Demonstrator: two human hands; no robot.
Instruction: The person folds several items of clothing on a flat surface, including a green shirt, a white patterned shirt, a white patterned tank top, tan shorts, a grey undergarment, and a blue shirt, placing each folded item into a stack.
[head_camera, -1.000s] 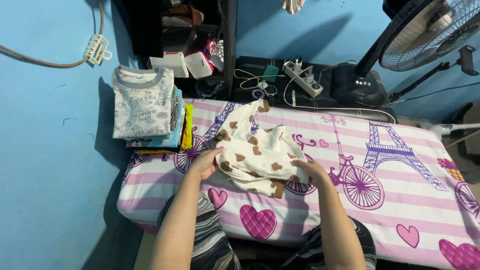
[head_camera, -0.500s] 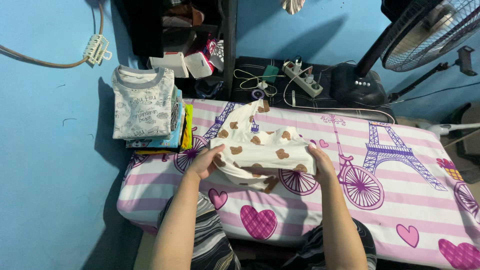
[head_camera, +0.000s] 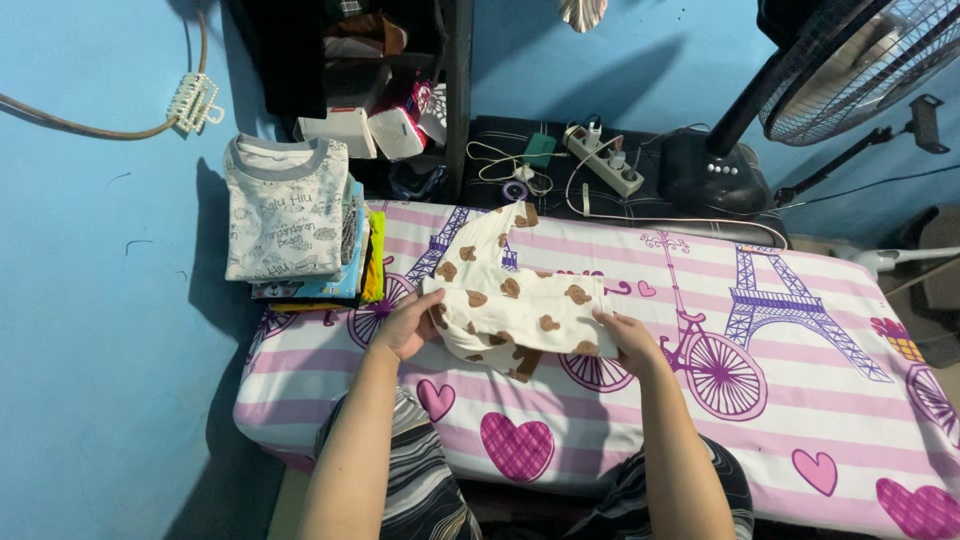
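Pinching opposite ends of the folded cream garment with brown heart spots (head_camera: 515, 310), the left hand (head_camera: 405, 325) and right hand (head_camera: 628, 340) each keep a closed grip on its cloth. It lies on the pink-striped bed sheet (head_camera: 800, 400), just right of the stack of folded clothes (head_camera: 290, 220); bare sheet stretches rightward.

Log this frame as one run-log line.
left hand: grips left end of cream garment | right hand: grips its right end | garment: partly folded on striped mattress | folded clothes stack: left
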